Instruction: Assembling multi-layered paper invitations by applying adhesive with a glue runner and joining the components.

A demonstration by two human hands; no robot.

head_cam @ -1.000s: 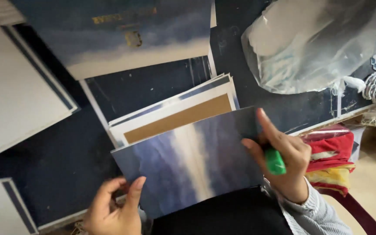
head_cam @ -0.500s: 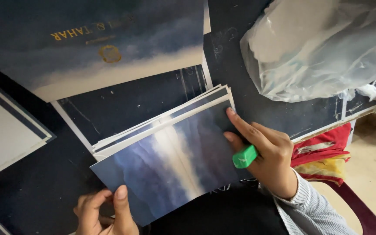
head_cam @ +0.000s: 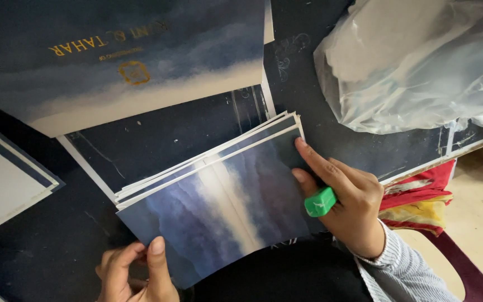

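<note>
- Pinching the top blue card (head_cam: 225,207) at its near corner, your left hand (head_cam: 135,274) is closed on it, atop the fanned card stack (head_cam: 208,159) on the desk (head_cam: 29,246).
- Your right hand (head_cam: 347,201) presses its far edge, apparently clutching a green cap (head_cam: 320,202).
- Light, stiff, slick cards: hold by the edges.

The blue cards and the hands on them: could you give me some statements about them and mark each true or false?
1. The right hand holds a small green object. True.
2. The top blue card lies on a stack of similar cards. True.
3. The left hand is pressed on the clear plastic bag. False: it grips the top card's lower edge.
4. The plastic bag lies at lower left. False: it lies at upper right.
5. The right sleeve is striped. True.
</note>
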